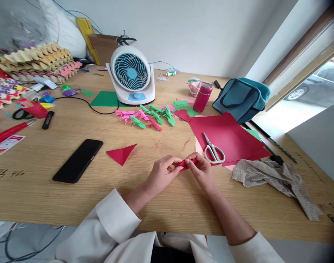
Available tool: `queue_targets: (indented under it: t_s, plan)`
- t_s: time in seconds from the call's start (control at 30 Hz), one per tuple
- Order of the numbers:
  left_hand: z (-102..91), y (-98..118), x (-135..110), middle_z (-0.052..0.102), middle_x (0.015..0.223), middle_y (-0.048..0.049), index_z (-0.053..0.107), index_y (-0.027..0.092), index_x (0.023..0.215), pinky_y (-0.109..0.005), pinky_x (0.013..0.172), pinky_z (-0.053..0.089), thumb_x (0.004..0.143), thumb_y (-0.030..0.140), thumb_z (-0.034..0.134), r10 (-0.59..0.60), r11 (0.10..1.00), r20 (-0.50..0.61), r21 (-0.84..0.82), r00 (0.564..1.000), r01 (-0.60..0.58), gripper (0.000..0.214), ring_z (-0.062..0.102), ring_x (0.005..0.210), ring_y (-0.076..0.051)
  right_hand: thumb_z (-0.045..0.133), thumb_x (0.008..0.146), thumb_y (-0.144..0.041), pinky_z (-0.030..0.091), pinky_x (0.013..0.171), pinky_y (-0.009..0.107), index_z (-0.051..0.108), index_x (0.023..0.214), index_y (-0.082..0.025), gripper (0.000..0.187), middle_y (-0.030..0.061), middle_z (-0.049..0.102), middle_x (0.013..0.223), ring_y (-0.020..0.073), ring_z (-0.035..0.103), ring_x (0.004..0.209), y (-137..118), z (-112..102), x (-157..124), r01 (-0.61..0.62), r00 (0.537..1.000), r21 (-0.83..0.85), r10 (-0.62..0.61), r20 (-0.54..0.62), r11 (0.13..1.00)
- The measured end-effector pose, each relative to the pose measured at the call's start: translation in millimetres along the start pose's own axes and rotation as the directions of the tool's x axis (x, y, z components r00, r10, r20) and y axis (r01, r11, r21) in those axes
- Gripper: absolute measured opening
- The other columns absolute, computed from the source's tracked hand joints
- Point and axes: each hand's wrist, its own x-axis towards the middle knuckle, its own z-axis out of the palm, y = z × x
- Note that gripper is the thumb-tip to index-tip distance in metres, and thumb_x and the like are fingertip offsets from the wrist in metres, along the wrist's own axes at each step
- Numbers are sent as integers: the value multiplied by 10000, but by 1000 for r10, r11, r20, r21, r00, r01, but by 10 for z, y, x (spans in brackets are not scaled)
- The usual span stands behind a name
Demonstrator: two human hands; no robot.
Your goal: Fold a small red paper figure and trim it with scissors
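Red folded paper [185, 164], a small narrow piece, sits pinched between both hands low over the counter [156, 208]. The left hand [163, 171] and right hand [201, 171] each keep a closed grip on one end. It looks light, thin and easily creased, best held at its folded edges. Scissors [214, 150] lie just beside the right hand; a red paper triangle [121, 153] lies to the left.

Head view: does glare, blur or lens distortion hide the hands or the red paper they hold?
Head view: daylight from the window is bright but off the work; left hand, right hand and red paper are sharp and evenly lit; the table edge bows, wide-angle distortion; right corners darken.
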Motion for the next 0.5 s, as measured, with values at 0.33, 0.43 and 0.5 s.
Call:
queue_targets:
  t_s: [0.33,0.43,0.5]
  plan:
    - [15,-20,3,713,843,-21,675,186,870,-200,625,512,857,177,609,-24,1000,-41,11,999,24,67,654,716,-120,634,888,-411,459,612,272,627,827,-205,215,9,608,726,146,540,651,-6,-10,11,66,997,-75,-62,48,995]
    - [15,-24,5,704,825,-16,660,190,849,-204,629,504,860,181,605,-5,999,-40,45,999,7,56,644,705,-118,617,901,-396,457,623,284,626,833,-207,201,14,597,734,154,534,673,-14,-11,2,107,993,-125,-99,71,986]
    - [10,-30,3,695,811,-16,648,193,837,-215,648,494,868,182,593,25,994,-30,104,999,-22,64,636,713,-124,603,911,-374,457,636,288,623,837,-208,182,17,590,753,160,536,697,-24,-4,-7,145,987,-152,-131,96,978]
